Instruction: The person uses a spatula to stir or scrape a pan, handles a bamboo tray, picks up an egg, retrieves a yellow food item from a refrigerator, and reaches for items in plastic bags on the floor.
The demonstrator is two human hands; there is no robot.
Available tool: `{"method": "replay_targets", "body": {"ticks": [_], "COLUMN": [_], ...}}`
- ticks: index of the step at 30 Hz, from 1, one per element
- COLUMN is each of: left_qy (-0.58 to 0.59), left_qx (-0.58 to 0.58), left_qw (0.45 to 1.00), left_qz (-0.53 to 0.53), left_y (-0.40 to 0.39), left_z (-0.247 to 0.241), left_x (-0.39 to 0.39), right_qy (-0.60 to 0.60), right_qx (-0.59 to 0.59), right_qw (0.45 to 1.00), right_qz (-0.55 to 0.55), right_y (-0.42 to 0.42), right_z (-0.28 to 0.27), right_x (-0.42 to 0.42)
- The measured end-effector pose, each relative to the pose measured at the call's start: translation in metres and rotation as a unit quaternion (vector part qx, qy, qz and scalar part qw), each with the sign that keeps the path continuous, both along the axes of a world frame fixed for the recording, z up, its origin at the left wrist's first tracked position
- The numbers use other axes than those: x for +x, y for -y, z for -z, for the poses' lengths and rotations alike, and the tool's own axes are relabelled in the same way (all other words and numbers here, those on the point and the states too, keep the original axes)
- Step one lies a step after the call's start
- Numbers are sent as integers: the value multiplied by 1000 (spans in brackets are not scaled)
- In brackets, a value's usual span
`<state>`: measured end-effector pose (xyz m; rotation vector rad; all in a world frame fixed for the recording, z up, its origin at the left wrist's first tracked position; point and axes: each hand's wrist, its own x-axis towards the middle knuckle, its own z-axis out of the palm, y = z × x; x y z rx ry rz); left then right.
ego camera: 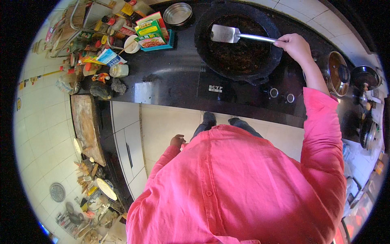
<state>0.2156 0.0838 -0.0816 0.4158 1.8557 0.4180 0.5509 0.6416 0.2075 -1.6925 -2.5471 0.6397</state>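
My right hand (295,48) grips the handle end of a metal wok spatula (226,33). The spatula's broad blade points left over a dark, blackened wok (237,61); whether it touches the wok cannot be made out. Around the wok lies the black cooktop (179,73), with two round control knobs (274,92) toward its front right. My left hand (177,141) hangs low beside my body, above the floor. Its fingers are partly curled and shaded, and I cannot see whether anything is in them.
Seasoning packets (151,33) stand in a blue tray (172,41), beside a white bowl (132,44) and a round metal tin (178,14). Bottles and jars (118,70) crowd the left. A glass lid (337,73) is at right; a wooden board (86,125) lies on the left counter.
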Motion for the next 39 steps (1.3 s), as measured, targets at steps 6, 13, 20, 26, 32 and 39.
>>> {"method": "replay_targets", "body": {"ticks": [6,13,20,26,32,39], "left_qy": [-33,38,-37,-32,59,37], "left_qx": [-26,7,-24,-28,18,-39], "left_qw": [999,998,997,998,994,997], "left_qz": [28,-47,64,45,-95,-55], "left_y": [-22,-23,-12,-12,-20,-3], "left_z": [-33,-29,-23,-28,-27,6], "left_x": [12,15,14,11,13,8], "right_qy": [80,117,50,-72,-112,34], "right_qx": [22,7,-36,-53,-66,-6], "right_qw": [996,993,997,994,991,999], "right_qz": [-25,-36,-39,-55,-2,-3], "right_y": [10,-1,-13,-17,-18,-12], "right_z": [-25,-20,-4,24,18,-5], "right_x": [-24,-51,-35,-27,-14,-21]}}
